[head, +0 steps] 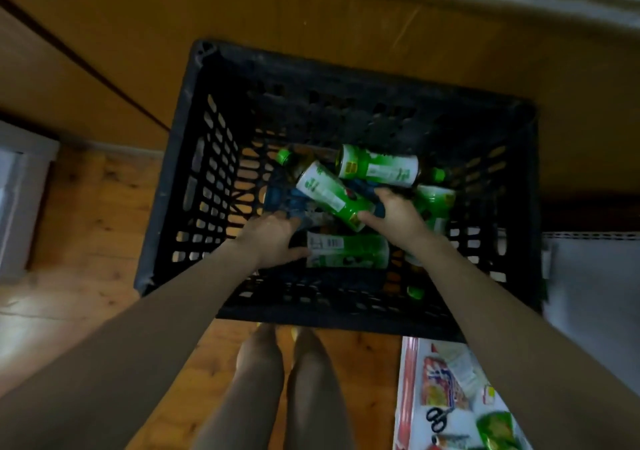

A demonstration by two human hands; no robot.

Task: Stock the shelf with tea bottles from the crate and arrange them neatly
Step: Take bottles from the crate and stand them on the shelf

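A black plastic crate (214, 158) stands on the floor below me with several green-labelled tea bottles lying loose in it. My left hand (273, 238) reaches in and grips the end of the nearest bottle (356, 250), which lies flat. My right hand (394, 214) curls around the base of a tilted bottle (329, 190) in the middle. Another bottle (379, 170) lies across the back, and one more (434, 203) sits partly hidden behind my right hand. The picture is motion-blurred.
Wooden floor (90, 207) surrounds the crate, with brown panelling (311, 9) behind it. A white shelf edge (588, 241) is at the right. At lower right, a white shelf (410, 397) holds snack packets and scissors (437, 418). My legs (284, 380) stand just before the crate.
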